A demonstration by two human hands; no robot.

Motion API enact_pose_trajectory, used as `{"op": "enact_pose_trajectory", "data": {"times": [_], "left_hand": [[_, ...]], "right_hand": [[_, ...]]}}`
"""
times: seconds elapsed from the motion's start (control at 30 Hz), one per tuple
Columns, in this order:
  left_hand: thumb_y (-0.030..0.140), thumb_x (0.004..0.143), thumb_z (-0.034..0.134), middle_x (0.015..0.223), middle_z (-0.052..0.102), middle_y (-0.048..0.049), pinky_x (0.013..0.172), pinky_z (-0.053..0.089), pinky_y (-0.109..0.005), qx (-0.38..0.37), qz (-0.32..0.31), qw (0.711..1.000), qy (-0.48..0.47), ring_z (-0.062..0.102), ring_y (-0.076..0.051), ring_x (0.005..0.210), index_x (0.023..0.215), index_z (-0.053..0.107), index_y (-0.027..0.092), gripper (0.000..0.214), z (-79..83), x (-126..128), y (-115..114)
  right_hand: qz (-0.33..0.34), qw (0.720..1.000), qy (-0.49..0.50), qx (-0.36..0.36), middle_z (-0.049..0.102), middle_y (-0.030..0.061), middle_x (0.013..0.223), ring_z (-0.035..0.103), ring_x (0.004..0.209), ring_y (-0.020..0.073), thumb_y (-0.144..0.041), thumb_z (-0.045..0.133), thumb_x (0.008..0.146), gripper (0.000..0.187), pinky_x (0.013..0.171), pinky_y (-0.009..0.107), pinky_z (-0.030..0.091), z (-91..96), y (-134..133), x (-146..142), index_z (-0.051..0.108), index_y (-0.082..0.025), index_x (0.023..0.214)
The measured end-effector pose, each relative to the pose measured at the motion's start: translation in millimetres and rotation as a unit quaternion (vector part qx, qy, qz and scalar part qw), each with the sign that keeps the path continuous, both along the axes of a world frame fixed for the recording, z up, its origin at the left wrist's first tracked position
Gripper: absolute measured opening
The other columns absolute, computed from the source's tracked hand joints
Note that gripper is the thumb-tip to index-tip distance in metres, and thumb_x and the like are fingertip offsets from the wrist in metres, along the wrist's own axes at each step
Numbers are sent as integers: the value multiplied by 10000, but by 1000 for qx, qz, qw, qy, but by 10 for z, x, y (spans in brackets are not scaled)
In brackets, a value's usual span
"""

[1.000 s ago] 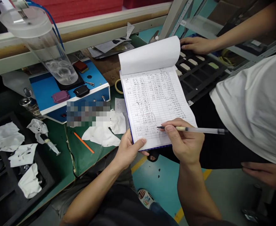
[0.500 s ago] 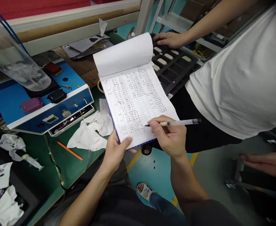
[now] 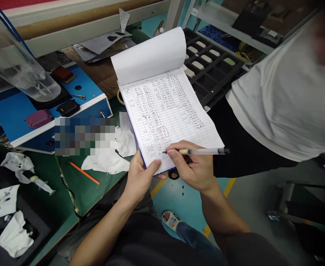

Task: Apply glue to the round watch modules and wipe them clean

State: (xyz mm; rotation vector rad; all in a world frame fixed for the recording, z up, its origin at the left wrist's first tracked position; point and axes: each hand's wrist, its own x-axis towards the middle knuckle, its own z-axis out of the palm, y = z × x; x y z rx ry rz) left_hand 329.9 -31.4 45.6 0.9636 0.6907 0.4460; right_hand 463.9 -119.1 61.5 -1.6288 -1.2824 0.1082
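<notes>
My left hand grips the lower left corner of a lined notebook, thumb on top and fingers beneath. Its upper sheet is folded back over the top edge, and handwritten columns of figures fill much of the open page. Between thumb and fingers of my right hand is a pen with a clear barrel and black cap end. The pen's tip points left, at or just above the lowest written rows; whether it touches the paper I cannot tell.
Left on the green bench are a blue box, white cloths, an orange stick and a syringe. Behind the notebook lies a black compartment tray with pale pieces. A person in a white shirt stands close at right.
My right hand and the pen have shifted left and slightly down across the page. The other person's hand has left the tray. The view has moved slightly.
</notes>
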Motion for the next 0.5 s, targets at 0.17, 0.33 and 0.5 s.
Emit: {"op": "enact_pose_trajectory", "data": {"times": [0.17,0.33,0.5], "left_hand": [[293,825,763,1234,703,-125,536,637,-250,-4,-2,1000,-2,728,-242,925,1196,622,147,422,29,12,-4],[294,822,766,1266,690,-123,547,643,-254,-7,-2,1000,4,721,-252,967,1225,618,158,450,43,10,-8],[299,806,779,1248,698,-123,547,643,-259,-10,2,1000,8,718,-248,951,1263,613,162,505,47,4,-19]], "right_hand": [[2,1000,-30,-5,729,23,804,659,678,135,-176,639,939,65,540,262,489,0,-3,11,701,-195,934],[6,999,-41,-4,719,25,785,655,662,136,-161,637,935,69,538,268,493,-4,3,11,699,-192,931],[2,999,-34,5,709,20,766,644,641,131,-147,638,931,77,524,265,483,-21,2,12,700,-193,937]]}}
